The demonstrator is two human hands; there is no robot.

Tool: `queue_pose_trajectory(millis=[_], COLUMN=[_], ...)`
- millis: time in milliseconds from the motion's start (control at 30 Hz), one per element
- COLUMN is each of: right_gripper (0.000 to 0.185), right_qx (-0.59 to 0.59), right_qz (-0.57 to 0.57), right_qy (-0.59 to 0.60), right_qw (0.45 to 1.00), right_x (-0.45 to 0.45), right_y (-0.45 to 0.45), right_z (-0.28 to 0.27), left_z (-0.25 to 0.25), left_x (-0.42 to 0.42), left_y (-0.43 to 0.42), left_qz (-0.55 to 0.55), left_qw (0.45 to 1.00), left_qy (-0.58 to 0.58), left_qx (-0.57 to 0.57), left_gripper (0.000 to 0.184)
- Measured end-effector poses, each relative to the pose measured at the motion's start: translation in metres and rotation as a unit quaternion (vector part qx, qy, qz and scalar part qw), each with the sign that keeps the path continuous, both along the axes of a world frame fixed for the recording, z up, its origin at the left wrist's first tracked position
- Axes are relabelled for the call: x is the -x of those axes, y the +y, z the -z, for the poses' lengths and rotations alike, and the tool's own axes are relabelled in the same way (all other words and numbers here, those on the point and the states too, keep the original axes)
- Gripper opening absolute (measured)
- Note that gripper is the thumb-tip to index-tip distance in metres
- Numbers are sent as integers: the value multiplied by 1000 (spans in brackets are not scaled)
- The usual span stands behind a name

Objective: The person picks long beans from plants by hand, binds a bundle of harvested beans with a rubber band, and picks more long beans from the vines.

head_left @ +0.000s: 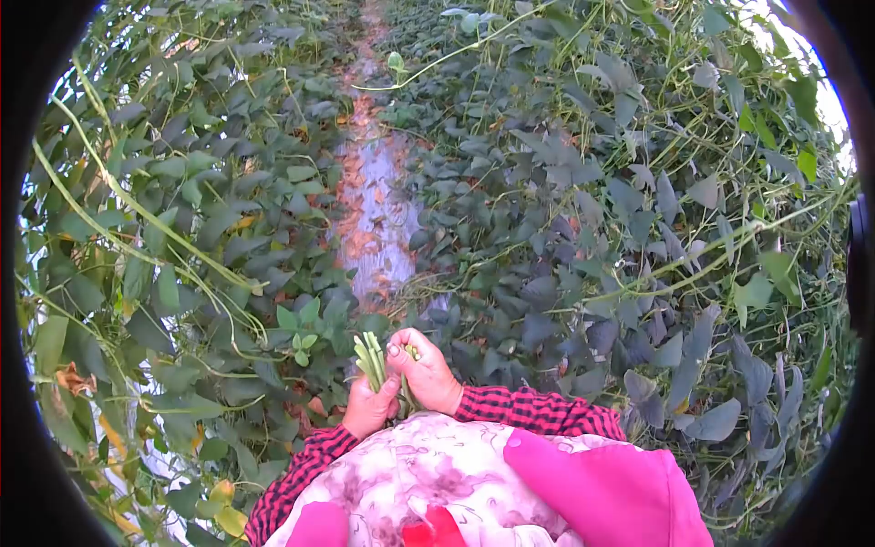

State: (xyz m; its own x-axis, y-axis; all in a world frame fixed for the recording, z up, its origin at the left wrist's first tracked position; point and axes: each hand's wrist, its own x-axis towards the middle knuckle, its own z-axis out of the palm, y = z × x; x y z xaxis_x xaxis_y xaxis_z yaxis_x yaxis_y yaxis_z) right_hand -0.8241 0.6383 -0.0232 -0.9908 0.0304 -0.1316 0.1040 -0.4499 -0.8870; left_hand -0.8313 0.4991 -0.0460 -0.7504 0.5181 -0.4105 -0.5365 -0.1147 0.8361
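In front of my apron, both my hands are close together. My left hand [366, 408] is closed round a bunch of long green beans [371, 357], their pale ends sticking up past my thumb. Right beside it, my right hand [430, 376] is curled shut with the thumb on top. A few green bean ends [412, 352] show between its fingers. Below the hands, the lower part of the bunch is hidden by my fingers and the apron [410, 465].
Dense leafy vines [210, 191] rise on the left, and more vines [638, 201] stand on the right. A narrow path [375, 219] with dry leaves runs ahead between them. Long green stems [146, 214] hang at the left. A thin shoot [456, 56] crosses above the path.
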Motion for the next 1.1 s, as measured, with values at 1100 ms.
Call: queue_pose_trajectory(millis=[1100], right_gripper=[24], right_qx=[145], right_qz=[-494], right_qy=[-229], right_qw=[826], right_x=[-49], right_y=[25], right_z=[140], left_z=[67], left_x=[8], left_y=[21], left_qz=[-22], left_qw=[962], left_qy=[-245], left_qx=[-122], left_gripper=[27])
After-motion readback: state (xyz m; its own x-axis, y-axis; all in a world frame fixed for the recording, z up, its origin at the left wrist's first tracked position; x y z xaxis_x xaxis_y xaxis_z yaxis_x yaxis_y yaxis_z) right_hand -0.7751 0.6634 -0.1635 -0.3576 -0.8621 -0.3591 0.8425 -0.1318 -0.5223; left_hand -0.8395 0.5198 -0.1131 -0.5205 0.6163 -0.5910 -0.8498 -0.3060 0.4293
